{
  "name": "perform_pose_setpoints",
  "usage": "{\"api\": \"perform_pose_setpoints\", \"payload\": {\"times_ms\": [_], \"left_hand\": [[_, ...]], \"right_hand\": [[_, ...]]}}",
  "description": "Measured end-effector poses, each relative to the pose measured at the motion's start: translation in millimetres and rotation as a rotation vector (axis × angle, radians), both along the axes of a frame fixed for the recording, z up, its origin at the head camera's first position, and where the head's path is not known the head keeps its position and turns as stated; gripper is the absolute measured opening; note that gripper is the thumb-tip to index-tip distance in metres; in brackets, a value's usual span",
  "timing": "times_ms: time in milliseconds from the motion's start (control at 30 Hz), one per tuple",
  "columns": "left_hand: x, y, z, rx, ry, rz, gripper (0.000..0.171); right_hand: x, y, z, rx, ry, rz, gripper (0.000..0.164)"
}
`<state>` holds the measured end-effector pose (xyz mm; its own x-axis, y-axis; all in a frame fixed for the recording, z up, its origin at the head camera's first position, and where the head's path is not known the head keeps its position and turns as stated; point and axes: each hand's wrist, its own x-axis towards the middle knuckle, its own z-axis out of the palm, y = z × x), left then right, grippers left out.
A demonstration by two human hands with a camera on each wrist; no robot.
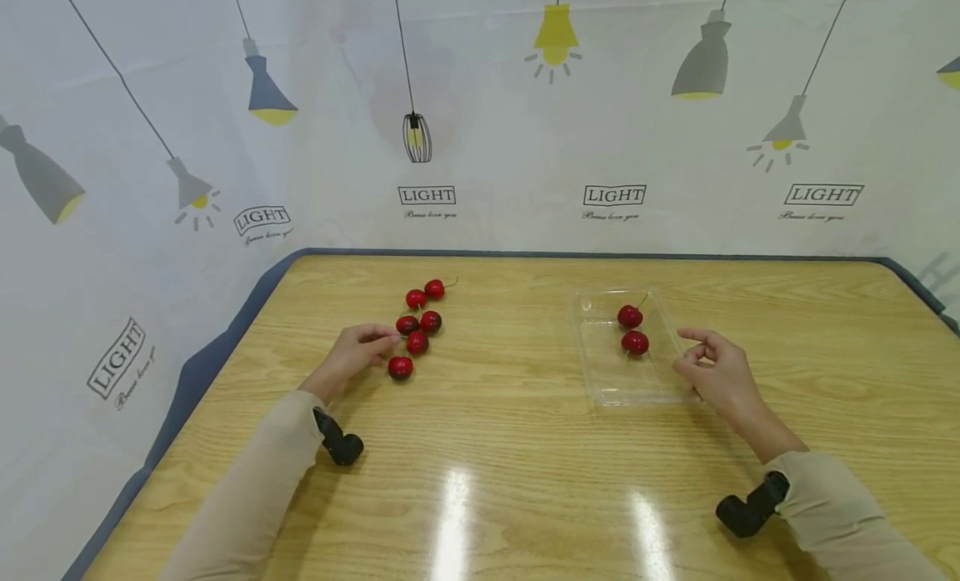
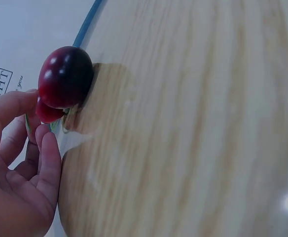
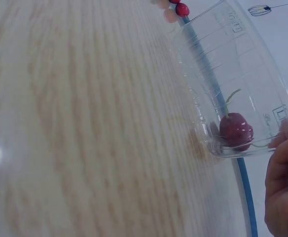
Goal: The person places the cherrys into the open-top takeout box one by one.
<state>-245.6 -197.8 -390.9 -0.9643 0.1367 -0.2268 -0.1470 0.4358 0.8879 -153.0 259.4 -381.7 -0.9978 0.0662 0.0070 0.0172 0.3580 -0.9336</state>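
Note:
Several dark red cherries point(image 1: 417, 342) lie in a loose cluster on the left of the table. My left hand point(image 1: 360, 353) is at the cluster's left side, its thumb and fingertips pinching at a cherry point(image 2: 49, 112) and its green stem. A nearer, darker cherry point(image 2: 66, 77) partly covers that one in the left wrist view. On the right, a clear plastic container point(image 1: 600, 385) holds two cherries point(image 1: 635, 343), one with its stem up. My right hand point(image 1: 718, 371) grips the container's right edge between thumb and curled fingers.
The wooden table point(image 1: 510, 448) has a blue-grey edge point(image 1: 525, 252) at the back. Behind it hangs a pale cloth point(image 1: 495, 106) printed with lamps. Each wrist wears a black camera mount point(image 1: 342, 448). Light glares off the tabletop near the front.

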Motion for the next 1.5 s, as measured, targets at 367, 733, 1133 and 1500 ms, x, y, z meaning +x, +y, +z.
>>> {"api": "perform_pose_setpoints", "payload": {"times_ms": [367,733,1133,1500], "left_hand": [[2.2,4.6,1.7,0.028,0.004,-0.004,0.035],[5.8,12.0,14.2,0.11,0.0,0.021,0.037],[6.8,15.8,11.9,0.135,0.018,0.02,0.034],[6.6,19.1,13.1,0.18,0.031,0.042,0.035]], "right_hand": [[1.0,0.3,0.7,-0.005,-0.007,-0.008,0.05],[0.5,0.1,-1.6,-0.016,-0.005,-0.013,0.05],[1.5,-1.1,-1.7,0.02,0.016,-0.005,0.049],[1.3,-1.8,0.4,0.015,0.014,-0.006,0.049]]}}
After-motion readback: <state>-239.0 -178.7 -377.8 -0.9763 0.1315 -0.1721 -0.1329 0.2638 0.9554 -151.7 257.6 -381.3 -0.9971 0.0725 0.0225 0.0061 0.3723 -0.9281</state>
